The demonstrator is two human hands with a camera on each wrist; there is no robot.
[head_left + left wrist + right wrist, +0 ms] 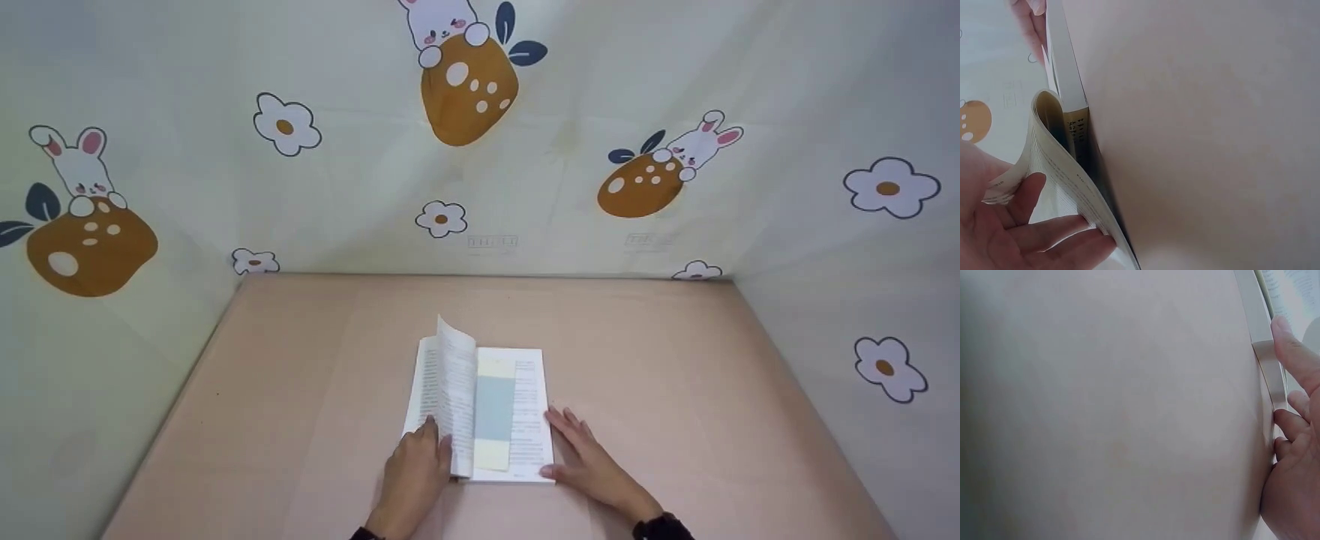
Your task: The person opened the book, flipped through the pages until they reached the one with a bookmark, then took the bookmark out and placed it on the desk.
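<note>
An open book (529, 420) lies on the table, with a few of its pages (456, 397) raised near the spine. My left hand (414, 459) pinches these pages at their lower left; in the left wrist view they curve between the thumb and the fingers (1033, 197). Against the right-hand page rests a paper strip (495, 412), pale yellow at both ends and blue-grey in the middle. My right hand (592, 461) rests at the book's right edge. Its thumb (1292, 349) touches the lower corner, while the other fingers stretch along the side.
The book is on a pinkish-beige tabletop (300, 390). Behind it and at both sides hangs a pale cloth wall (360, 187) printed with rabbits, orange-brown fruit and flowers. Dark cuffs (664, 527) show at both wrists.
</note>
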